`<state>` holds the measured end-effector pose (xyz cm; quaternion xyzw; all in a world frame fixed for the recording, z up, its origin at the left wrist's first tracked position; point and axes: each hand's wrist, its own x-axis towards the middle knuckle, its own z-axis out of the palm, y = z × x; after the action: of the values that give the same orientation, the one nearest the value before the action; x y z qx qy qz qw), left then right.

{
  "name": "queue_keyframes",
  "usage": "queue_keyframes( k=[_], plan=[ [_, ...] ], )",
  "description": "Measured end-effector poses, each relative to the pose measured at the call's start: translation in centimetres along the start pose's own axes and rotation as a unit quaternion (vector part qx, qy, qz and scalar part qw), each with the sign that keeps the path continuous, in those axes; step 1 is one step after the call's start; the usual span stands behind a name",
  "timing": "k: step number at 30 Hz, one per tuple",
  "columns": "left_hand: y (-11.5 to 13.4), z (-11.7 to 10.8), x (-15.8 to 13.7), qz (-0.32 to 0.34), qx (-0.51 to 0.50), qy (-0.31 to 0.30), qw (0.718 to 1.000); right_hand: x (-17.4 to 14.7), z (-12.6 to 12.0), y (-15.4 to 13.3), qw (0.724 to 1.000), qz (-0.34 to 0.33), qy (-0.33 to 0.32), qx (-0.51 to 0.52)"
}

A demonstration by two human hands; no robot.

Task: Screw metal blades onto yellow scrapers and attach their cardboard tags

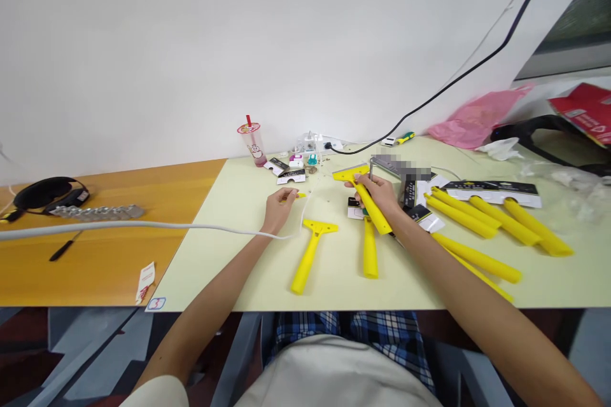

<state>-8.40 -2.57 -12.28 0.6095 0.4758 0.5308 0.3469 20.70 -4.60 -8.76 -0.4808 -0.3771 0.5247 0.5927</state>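
Note:
My right hand (380, 192) is closed around a yellow scraper (375, 208). A metal blade edge shows along the scraper's wide head, which points away from me. Left of it, my left hand (279, 208) pinches a small yellow piece (301, 195), its exact shape too small to make out. Between my forearms lies a second yellow scraper (309, 257), flat on the table with its head away from me. Beneath the held scraper, a yellow handle (370, 257) sits partly covered. A thin bent metal rod (371, 168) shows beside my right fingers.
Several yellow handles (482, 257) and black-and-white cards (496, 192) lie at right. A cup with a straw (252, 145) and a power strip (312, 142) stand by the wall. A white cable (191, 225) crosses before my left forearm. A pink bag (477, 117) lies at back right.

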Motion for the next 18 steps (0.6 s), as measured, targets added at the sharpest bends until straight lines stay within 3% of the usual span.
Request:
queue_keyframes(
  k=[6,10,14,18],
  plan=[
    [0.1,0.1,1.5,0.028,0.087,-0.048,0.995,-0.5,-0.1,0.3,0.999,0.044,0.009,0.030],
    [0.8,1.4,4.6,0.039,0.136,-0.195,0.971,-0.7,0.2,0.3,0.999,0.046,0.004,0.028],
    [1.9,3.8,7.4,0.049,0.154,-0.353,0.922,-0.7,0.3,0.4,0.999,0.043,0.001,0.026],
    [2.5,5.8,8.9,0.054,0.164,-0.440,0.881,-0.5,0.2,0.6,0.999,0.038,-0.003,0.023]
  ],
)
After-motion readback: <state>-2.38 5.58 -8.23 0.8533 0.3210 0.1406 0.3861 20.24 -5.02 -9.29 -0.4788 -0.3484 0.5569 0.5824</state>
